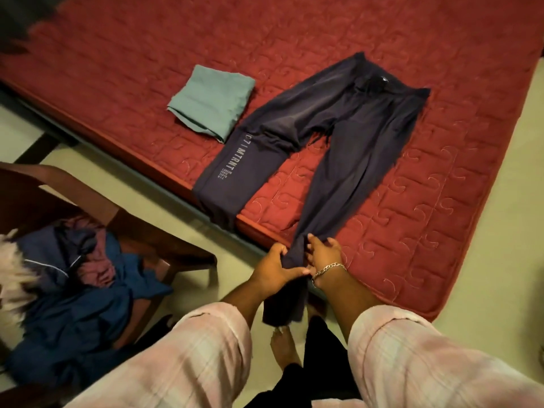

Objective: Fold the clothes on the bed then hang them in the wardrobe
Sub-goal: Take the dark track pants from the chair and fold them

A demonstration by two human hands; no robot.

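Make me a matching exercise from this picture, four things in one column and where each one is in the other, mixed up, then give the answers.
1. dark trousers
2. teal folded cloth
3. blue clothes pile
4. bracelet

A. on the wooden chair
B. on the right wrist
C. spread on the red mattress, one leg held by both hands
D. folded, beside the trousers' waist end

Pairs: 1-C, 2-D, 3-A, 4-B

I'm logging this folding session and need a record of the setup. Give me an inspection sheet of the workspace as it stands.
Surface: red quilted mattress, bare of sheets.
Job's things: dark track pants spread flat, both legs hanging over the mattress edge; folded teal cloth beside them.
Clutter: heap of unfolded clothes on a wooden chair.
Grippers: left hand and right hand both grip the lower part of one pant leg.
Cables: nothing seen.
Surroundings: pale floor; wardrobe not in view.
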